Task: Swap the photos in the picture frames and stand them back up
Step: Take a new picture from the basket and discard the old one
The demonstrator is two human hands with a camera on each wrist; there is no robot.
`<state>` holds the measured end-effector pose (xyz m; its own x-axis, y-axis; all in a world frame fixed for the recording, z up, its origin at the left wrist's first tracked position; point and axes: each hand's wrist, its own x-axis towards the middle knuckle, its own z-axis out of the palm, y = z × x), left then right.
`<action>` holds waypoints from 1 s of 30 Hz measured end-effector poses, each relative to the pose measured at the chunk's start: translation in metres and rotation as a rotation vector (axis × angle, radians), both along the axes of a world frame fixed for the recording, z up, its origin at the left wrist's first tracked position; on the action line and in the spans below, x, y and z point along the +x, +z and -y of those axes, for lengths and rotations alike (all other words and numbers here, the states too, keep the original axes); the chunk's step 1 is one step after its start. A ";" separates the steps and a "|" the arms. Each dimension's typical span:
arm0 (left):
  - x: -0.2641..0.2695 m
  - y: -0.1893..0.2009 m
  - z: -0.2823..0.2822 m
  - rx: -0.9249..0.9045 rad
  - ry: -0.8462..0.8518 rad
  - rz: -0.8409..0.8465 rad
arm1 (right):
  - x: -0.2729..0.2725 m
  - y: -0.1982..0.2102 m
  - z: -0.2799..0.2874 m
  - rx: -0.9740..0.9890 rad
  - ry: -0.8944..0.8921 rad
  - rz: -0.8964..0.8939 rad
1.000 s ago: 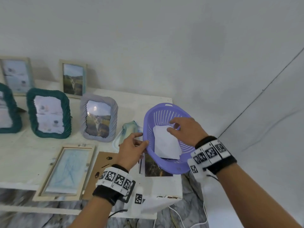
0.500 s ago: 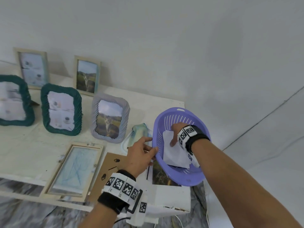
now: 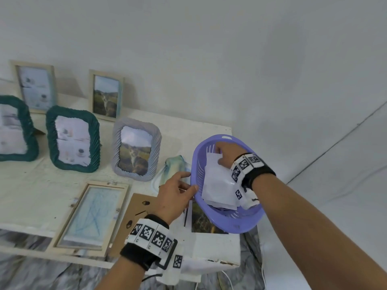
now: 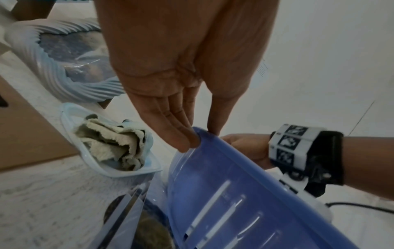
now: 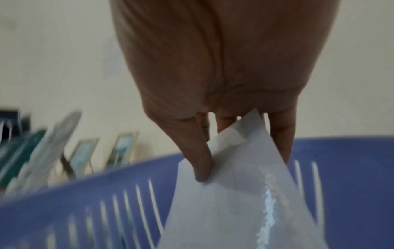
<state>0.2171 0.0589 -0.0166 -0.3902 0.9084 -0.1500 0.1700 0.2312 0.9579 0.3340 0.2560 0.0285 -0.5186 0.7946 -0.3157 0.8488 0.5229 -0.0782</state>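
A purple slotted basket (image 3: 247,222) (image 4: 234,193) (image 5: 95,202) stands tilted at the table's right front corner. My left hand (image 3: 191,182) (image 4: 202,136) pinches its near-left rim between thumb and fingers. Inside lie several white photo sheets (image 3: 217,185). My right hand (image 3: 217,153) (image 5: 243,166) reaches into the basket and pinches the top corner of one white sheet (image 5: 234,202). A wooden frame (image 3: 92,214) lies flat at the front, its brown backing board (image 3: 138,212) beside it. A landscape photo (image 3: 205,222) lies partly under the basket.
Two green frames (image 3: 73,139) (image 3: 14,128), a grey ribbed frame (image 3: 136,149) and two wooden frames (image 3: 35,86) (image 3: 106,95) stand behind on the white table (image 3: 31,185). A small dish with a cloth (image 3: 173,166) (image 4: 110,144) sits left of the basket.
My right hand has turned and reached deeper into the basket, its wrist now over the sheets. My left hand has stayed on the basket's rim.
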 end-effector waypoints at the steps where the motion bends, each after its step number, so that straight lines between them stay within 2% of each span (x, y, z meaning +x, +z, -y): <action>1: 0.000 -0.001 0.000 -0.001 -0.001 -0.036 | 0.003 0.009 0.000 -0.027 -0.016 -0.080; 4: -0.001 -0.002 -0.001 0.019 0.006 -0.168 | 0.012 0.044 0.008 -0.039 -0.065 -0.289; 8: -0.007 0.008 -0.002 0.135 0.035 -0.270 | 0.026 0.090 0.032 0.013 -0.079 -0.436; 12: -0.024 0.036 0.002 0.250 -0.026 -0.150 | 0.024 0.125 0.072 0.046 -0.090 -0.633; 16: -0.053 0.065 0.017 0.329 -0.118 0.008 | 0.000 0.135 0.118 -0.088 -0.078 -0.828; 20: -0.097 0.065 0.040 0.328 -0.104 0.041 | -0.032 0.111 0.148 -0.091 -0.157 -0.969; 22: -0.119 0.059 0.053 0.318 -0.067 0.085 | -0.049 0.088 0.162 -0.128 -0.275 -1.120; 24: -0.141 0.052 0.066 0.297 -0.030 0.126 | -0.066 0.064 0.182 -0.250 -0.428 -1.253; 30: -0.195 0.019 0.112 0.129 -0.015 0.102 | -0.115 -0.012 0.242 -0.479 -0.525 -1.272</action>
